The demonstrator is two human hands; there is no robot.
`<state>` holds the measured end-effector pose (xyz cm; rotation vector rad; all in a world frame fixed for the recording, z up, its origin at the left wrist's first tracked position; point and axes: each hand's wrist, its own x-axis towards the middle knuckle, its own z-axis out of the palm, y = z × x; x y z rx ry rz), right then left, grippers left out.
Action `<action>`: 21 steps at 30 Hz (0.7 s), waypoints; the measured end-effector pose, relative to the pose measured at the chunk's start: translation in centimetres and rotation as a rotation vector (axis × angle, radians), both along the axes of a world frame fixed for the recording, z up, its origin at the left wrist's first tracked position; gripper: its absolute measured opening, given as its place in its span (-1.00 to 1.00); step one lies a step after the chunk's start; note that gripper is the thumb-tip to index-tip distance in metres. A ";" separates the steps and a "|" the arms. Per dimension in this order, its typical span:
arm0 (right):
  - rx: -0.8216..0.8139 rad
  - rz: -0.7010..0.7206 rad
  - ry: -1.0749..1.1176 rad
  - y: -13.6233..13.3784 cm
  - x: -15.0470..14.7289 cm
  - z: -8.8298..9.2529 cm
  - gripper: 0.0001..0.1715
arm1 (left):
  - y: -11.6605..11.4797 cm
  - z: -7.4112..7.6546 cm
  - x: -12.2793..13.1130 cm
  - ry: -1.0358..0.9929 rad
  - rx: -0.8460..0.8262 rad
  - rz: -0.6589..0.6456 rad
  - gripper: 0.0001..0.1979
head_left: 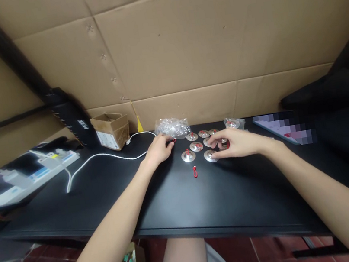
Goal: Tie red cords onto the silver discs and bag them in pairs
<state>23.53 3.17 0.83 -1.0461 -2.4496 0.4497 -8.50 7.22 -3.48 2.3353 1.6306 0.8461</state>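
Observation:
Several small silver finger cymbals with red cord loops lie in a cluster on the black table, one of them a cymbal point(188, 156) at the front left. At the cluster's left side is my left hand point(159, 150), its thumb and fingertips closed around a bit of red cord point(174, 140). My right hand point(235, 141) hovers over the right side, thumb and fingers apart. Its thumb is at the edge of a front cymbal point(210, 156); whether it touches is unclear, and the hand partly covers other cymbals. A loose red cord loop point(195, 172) lies nearer to me.
Behind the cymbals sits a clear plastic bag point(172, 127), with another bagged cymbal point(232, 123) to the right. A small cardboard box point(111, 130), white cable point(99, 155) and power strip point(37, 178) are at left. A phone-like slab point(277, 129) lies right. Cardboard walls point(174, 43) enclose the back.

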 end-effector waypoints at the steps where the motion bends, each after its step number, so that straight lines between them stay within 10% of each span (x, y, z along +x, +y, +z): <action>1: -0.038 0.026 0.003 -0.1 0.2 0.1 -0.57 | 0.1 -0.1 -0.1 0.000 -0.005 -0.014 -0.80; 21: -0.188 -0.061 0.005 -0.3 -1.6 -0.9 -0.45 | -0.6 0.2 1.8 -0.033 0.014 -0.136 -0.88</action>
